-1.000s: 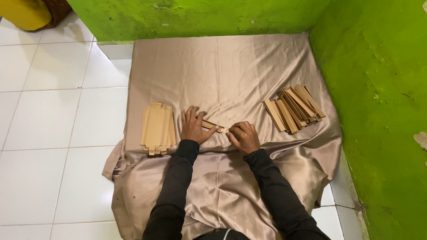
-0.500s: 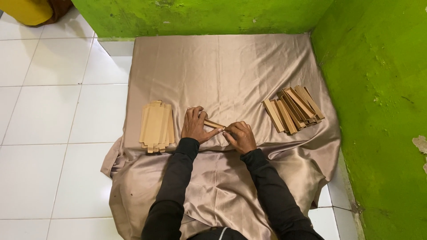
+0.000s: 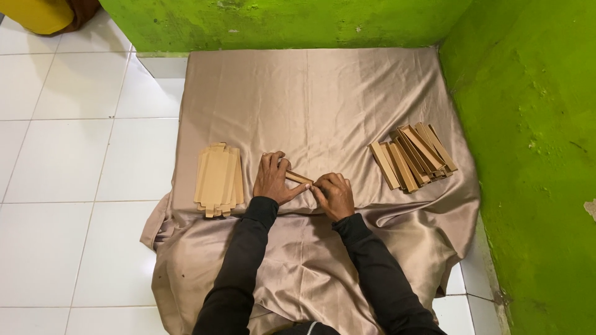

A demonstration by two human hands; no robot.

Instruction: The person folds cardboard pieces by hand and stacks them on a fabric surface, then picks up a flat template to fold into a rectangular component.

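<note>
Fingers of both hands are closed on one narrow brown cardboard strip (image 3: 298,178) near the middle of the frame: the left hand (image 3: 273,180) holds its upper left end and the right hand (image 3: 334,195) pinches its lower right end, both resting on the shiny beige satin cloth (image 3: 310,99) spread over the white tiled floor (image 3: 68,155). Left of the hands lies a neat stack of flat tan cardboard pieces (image 3: 218,180), and at the right, near the green wall (image 3: 534,124), a loose pile of folded brown cardboard strips (image 3: 413,156).

Both hands (image 3: 304,186) together (fingers curled)
</note>
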